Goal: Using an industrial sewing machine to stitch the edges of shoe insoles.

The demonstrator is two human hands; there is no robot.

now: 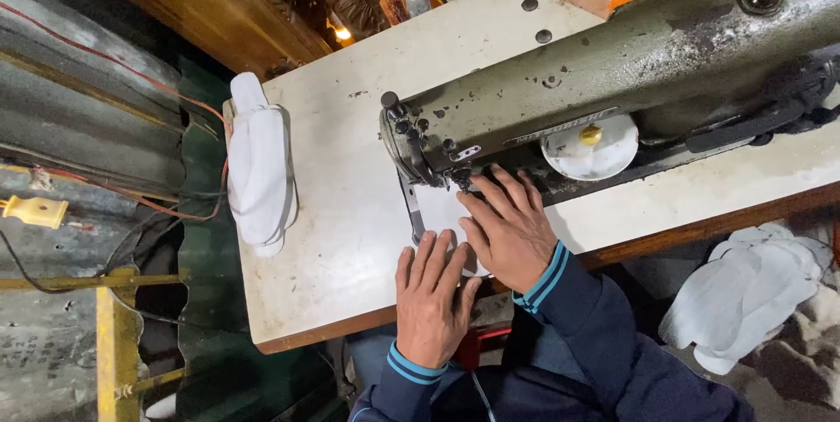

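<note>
The person is sitting at a cream-topped desk [350, 238] with a worn olive-green industrial sewing machine [612, 63] standing on it. Both hands are lying flat on a small piece of white fabric [437, 208], which is resting on the desk just under the machine's needle end. The left hand [430, 295] is pressing down on the near part of the fabric, its fingers [429, 256] stretched out and released, gripping nothing. The right hand [510, 228] is lying just beside it, partly overlapping it, with its fingers [490, 193] spread and reaching up to the needle area, also flat rather than clenched. A stack of white fabric pieces [260, 164] is sitting at the far left edge of the desk, well apart from the hands. Another heap of white pieces [748, 291] is lying below the desk to the right.
</note>
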